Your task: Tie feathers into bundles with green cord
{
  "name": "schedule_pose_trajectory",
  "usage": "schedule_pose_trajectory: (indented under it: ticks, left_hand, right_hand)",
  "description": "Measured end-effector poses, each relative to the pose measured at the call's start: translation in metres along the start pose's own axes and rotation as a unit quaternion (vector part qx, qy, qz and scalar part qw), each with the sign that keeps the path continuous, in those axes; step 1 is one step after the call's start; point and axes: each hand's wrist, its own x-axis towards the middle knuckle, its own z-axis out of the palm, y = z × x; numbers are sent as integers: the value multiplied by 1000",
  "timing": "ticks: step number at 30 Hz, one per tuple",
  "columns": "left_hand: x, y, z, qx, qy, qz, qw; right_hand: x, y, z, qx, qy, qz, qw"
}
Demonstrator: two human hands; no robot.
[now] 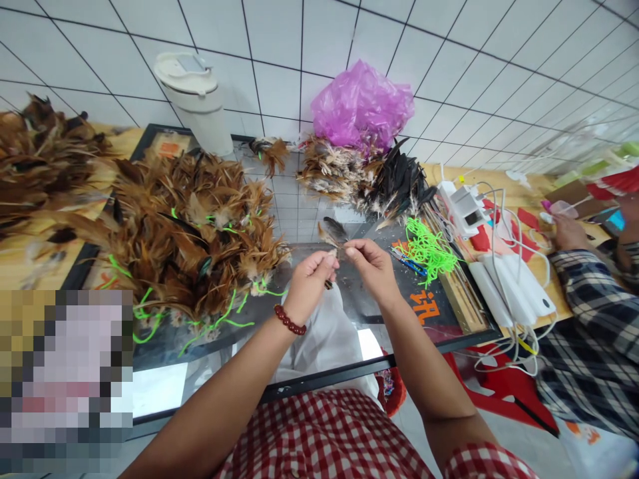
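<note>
My left hand [310,283] and my right hand [372,266] meet over the glass-topped table [319,313], fingers pinched together. Between them they hold a small bunch of dark and brown feathers [333,233] that fans up from the fingertips. A dark red bead bracelet [289,320] circles my left wrist. To the left lies a big heap of brown feathers tied with neon green cord [190,226]. Loose neon green cords [428,249] lie just right of my right hand, with blue-handled scissors [408,263] beside them.
A pile of loose brown and black feathers [364,176] sits at the back under a pink plastic bag [362,106]. A white lidded cup [197,100] stands at the back left. White devices with cables [504,279] lie at right, where another person's plaid sleeve [594,286] rests.
</note>
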Motion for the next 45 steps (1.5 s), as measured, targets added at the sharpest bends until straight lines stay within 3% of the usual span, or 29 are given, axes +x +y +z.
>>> schedule_pose_trajectory:
  ticks: [4, 7, 12, 17, 20, 25, 27, 29, 31, 33, 36, 40, 45]
  left_hand:
    - [6, 3, -3, -134, 98, -3, 986]
    - [8, 4, -4, -165, 119, -10, 979]
    - [8, 1, -5, -180, 115, -16, 977]
    - [10, -2, -6, -165, 123, 2, 979]
    - [10, -1, -5, -114, 133, 26, 984]
    - [6, 5, -7, 62, 135, 119, 982]
    - [5, 5, -9, 126, 115, 120, 978]
    - [6, 3, -11, 129, 70, 66, 987]
    - [8, 1, -11, 69, 54, 5, 996]
    - [10, 1, -11, -11, 83, -17, 996]
    - [12, 4, -9, -92, 123, -9, 988]
    - [12, 4, -8, -124, 118, -6, 985]
    - [9, 1, -6, -88, 106, 10, 990]
  right_hand:
    - [0, 15, 0, -241, -1, -34, 970]
    - [2, 22, 5, -321, -21, -29, 946]
    - [11, 25, 13, -339, -23, 5, 940]
    - [8, 21, 9, -298, -31, -73, 951]
    - [0, 15, 8, -250, -42, -117, 960]
    - [-6, 3, 8, -308, -94, -170, 931]
    - [-6, 0, 7, -295, -90, -178, 935]
    - [-6, -1, 5, -266, -74, -179, 944]
    - [-6, 0, 3, -240, -54, -175, 953]
    - [-4, 3, 0, -222, -40, -157, 962]
    - [-2, 6, -1, -178, -25, -106, 978]
    - [-1, 6, 4, -17, -50, -17, 998]
    - [-4, 1, 9, 140, -56, 61, 987]
